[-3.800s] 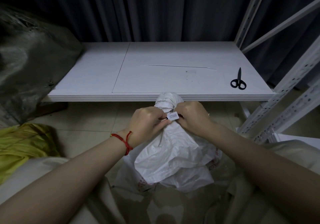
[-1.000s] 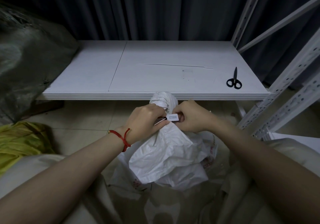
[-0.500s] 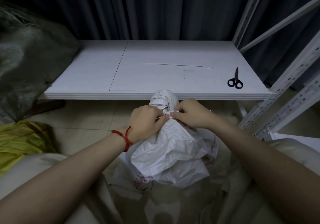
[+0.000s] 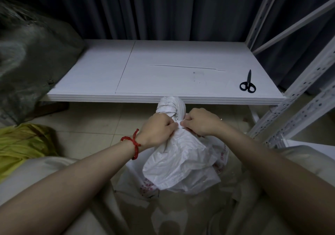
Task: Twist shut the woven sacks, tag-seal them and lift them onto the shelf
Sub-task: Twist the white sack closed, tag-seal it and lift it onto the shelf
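A white woven sack [image 4: 181, 164] stands on the floor in front of me, its mouth twisted into a knob [image 4: 170, 107] just below the shelf edge. My left hand [image 4: 157, 131] and my right hand [image 4: 199, 122] sit at the twisted neck, fingertips meeting. Between them they pinch a thin white tag seal [image 4: 180, 124], seen edge-on across the neck. The low white shelf board [image 4: 181, 82] lies straight ahead beyond the sack.
Black scissors [image 4: 247, 85] lie on the shelf's right end. A big grey-green sack [image 4: 27, 67] leans at the shelf's left. A yellow sack [image 4: 20, 144] lies on the floor at left. White perforated rack uprights [image 4: 299, 107] stand on the right. More pale sacks [image 4: 163, 216] lie underfoot.
The tag's printed face, visible one second ago, has turned edge-on and is drawn tight against the neck. Both hands have closed in together and the sack has shifted slightly.
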